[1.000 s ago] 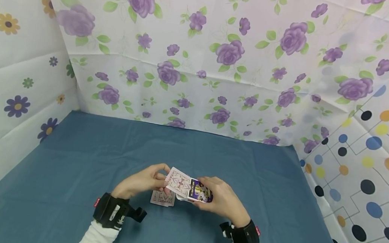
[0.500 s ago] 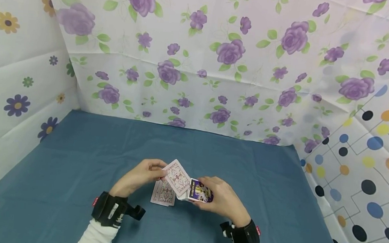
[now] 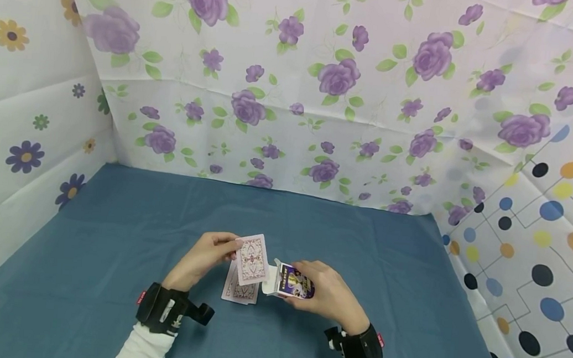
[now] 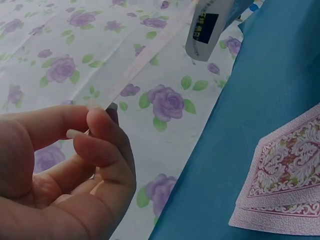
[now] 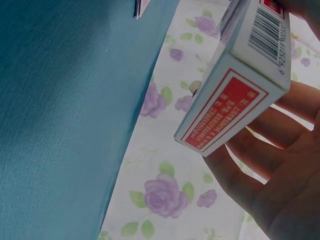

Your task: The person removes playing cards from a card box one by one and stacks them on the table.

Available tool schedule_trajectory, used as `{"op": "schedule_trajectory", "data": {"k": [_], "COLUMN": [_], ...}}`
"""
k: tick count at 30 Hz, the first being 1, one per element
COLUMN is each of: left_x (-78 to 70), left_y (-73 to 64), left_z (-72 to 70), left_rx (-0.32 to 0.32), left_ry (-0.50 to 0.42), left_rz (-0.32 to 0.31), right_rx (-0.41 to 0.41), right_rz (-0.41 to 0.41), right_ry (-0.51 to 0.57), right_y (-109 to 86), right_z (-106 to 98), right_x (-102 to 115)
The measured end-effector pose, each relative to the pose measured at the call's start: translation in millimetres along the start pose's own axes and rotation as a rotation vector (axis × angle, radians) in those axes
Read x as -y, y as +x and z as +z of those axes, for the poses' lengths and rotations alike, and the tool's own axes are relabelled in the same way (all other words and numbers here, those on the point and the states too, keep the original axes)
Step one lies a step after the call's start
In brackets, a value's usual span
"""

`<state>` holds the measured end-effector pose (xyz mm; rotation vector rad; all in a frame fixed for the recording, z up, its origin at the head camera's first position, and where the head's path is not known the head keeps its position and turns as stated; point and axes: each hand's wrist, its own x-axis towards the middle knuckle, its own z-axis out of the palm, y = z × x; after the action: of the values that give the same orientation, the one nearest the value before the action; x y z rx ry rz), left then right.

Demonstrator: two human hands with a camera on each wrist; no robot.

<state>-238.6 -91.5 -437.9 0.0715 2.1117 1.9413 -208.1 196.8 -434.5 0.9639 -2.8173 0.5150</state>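
Note:
My left hand (image 3: 204, 256) pinches a playing card (image 3: 252, 260) by its upper left corner, its red-patterned back facing me. In the left wrist view the held card (image 4: 145, 57) appears nearly edge-on between thumb and fingers. Below it on the cloth lies a small pile of playing cards (image 3: 240, 291), partly covered by the held card in the head view. My right hand (image 3: 330, 294) grips a purple and white card box (image 3: 295, 282) whose flap end is open toward the left. The right wrist view shows the box's barcode and red label (image 5: 222, 110).
A blue cloth (image 3: 164, 220) covers the table. Behind stands a floral curtain (image 3: 291, 118), with patterned sheets at the left (image 3: 17, 104) and right (image 3: 550, 264). Both wrists wear black camera straps (image 3: 163, 310).
My left hand has drawn the card out of the box and moved it left, turning it upright over the pile. The right hand with the box has stayed in place.

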Motion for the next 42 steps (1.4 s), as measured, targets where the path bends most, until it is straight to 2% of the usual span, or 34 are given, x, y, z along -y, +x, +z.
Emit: {"op": "schedule_trajectory", "data": {"k": [9,17,24,31,37,42], "left_x": [9.4,27.7,34.4,38.7,41.2,41.2], "left_y": [6.6,14.5,13.0,13.5,13.0,12.2], "left_z": [-0.2,3.8,8.8,14.1,15.5,16.4], "left_rx": [-0.062,-0.18,-0.178,-0.216,-0.253,-0.266], "left_ry": [0.014,0.173,0.254,0.349,0.465,0.496], "left_rz": [-0.042,-0.074,-0.094,-0.112,-0.102,-0.094], "right_rx": [0.006,0.002,0.004,0.006,0.011,0.005], "right_rz": [0.01,0.011,0.013,0.02,0.02,0.021], "right_ry": [-0.004,-0.003,-0.004,-0.002,0.001,0.005], "right_y": [-0.6,-0.6,-0.9,-0.8,-0.8,-0.9], "right_z": [0.4,-0.1,0.8,0.8,2.0,2.7], "right_x": [-1.1,-1.2,-3.0,-2.2,-2.9,-3.8]}}
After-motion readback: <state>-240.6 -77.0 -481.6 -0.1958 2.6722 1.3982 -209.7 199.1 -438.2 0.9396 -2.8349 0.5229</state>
